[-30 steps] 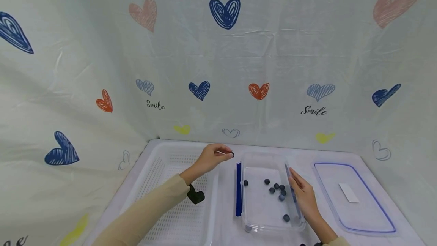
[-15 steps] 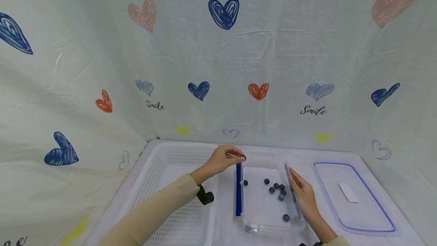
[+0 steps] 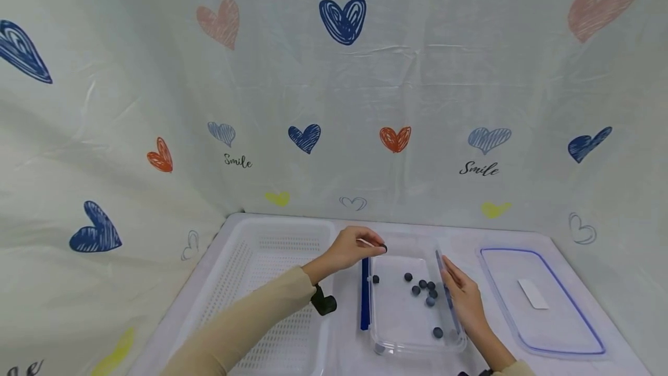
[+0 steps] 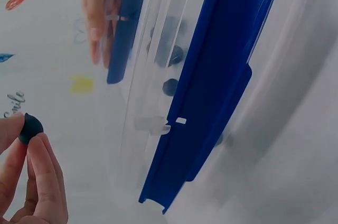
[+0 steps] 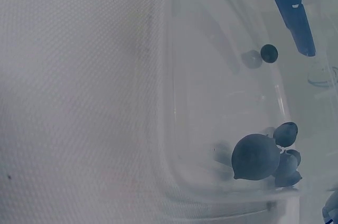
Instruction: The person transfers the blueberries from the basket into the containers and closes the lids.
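In the head view my left hand (image 3: 351, 250) is over the container's far left corner, pinching a small dark blue ball (image 4: 31, 129) between thumb and fingertips. My right hand (image 3: 466, 302) holds the right side of the clear plastic container (image 3: 417, 346) at its blue latch flap (image 3: 452, 300). Inside lie several similar dark balls (image 3: 430, 302), mostly clustered right of the middle. One ball (image 3: 376, 279) is at the left wall and another (image 3: 438, 333) near the front. On the left side, a second blue flap (image 4: 211, 76) hangs outward.
A white perforated basket (image 3: 327, 329) stands to the left, partly behind my left sleeve. At the right lies a clear lid (image 3: 561, 335) with a blue seal and a white label (image 3: 533, 295). A heart-patterned sheet (image 3: 344, 86) hangs behind the white table.
My left hand has moved right with the ball, from beside the basket to over the container's far left corner. My right hand and the container have stayed put.
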Available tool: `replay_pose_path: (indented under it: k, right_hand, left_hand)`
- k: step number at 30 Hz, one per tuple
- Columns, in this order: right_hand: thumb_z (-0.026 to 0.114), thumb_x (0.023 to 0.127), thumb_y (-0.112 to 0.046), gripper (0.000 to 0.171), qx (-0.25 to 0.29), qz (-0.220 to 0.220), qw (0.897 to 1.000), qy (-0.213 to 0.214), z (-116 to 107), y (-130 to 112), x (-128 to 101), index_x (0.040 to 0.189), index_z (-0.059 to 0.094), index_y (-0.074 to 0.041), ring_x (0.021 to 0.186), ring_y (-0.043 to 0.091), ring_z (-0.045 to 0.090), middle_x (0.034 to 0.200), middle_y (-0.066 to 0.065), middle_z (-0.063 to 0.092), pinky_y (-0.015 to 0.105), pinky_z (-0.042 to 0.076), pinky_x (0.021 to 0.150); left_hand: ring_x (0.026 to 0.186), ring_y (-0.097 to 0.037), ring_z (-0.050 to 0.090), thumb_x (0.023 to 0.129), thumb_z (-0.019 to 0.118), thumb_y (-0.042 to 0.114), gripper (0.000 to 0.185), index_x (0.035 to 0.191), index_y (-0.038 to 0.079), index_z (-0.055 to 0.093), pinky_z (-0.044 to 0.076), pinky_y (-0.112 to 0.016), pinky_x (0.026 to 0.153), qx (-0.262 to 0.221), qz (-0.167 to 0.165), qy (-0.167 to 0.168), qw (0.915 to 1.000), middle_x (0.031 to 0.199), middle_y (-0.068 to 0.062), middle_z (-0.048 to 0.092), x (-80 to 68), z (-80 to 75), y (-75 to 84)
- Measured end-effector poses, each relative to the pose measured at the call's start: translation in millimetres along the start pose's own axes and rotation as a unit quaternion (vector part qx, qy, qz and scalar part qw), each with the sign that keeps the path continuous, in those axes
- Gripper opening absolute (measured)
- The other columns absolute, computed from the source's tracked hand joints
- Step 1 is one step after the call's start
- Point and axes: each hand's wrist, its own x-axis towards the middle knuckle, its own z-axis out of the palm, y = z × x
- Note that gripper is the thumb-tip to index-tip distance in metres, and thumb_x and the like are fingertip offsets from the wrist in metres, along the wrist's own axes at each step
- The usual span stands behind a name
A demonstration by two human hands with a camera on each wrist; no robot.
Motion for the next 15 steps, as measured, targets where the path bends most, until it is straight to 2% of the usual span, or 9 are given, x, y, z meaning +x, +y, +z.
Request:
replay_pose_path:
  k: [5, 15]
  right_hand:
    - [0.049, 0.107, -0.033, 0.055, 0.01, -0.005, 1.0, 0.001, 0, 1, 0, 0.152, 0.038, -0.004, 0.141, 0.031, 0.036, 0.152, 0.015, 0.04, 0.001, 0.031, 0.09]
    - [0.049, 0.106, -0.034, 0.056, 0.01, -0.003, 1.0, 0.001, -1, 1, 1, 0.152, 0.038, -0.005, 0.141, 0.031, 0.036, 0.152, 0.014, 0.04, 0.001, 0.031, 0.09]
  left_hand:
    - [0.084, -0.013, 0.067, 0.088, 0.078, 0.011, 0.013, 0.1, 0.006, 0.075, 0.056, -0.024, 0.075, 0.006, -0.009, -0.012, 0.9999, 0.097, -0.002, 0.071, 3.0, 7.0, -0.5]
    - [0.081, -0.008, 0.066, 0.091, 0.075, 0.014, 0.012, 0.101, 0.007, 0.075, 0.054, -0.023, 0.073, 0.045, -0.016, -0.032, 0.9983, 0.092, 0.005, 0.068, 5.5, 15.1, 0.6]
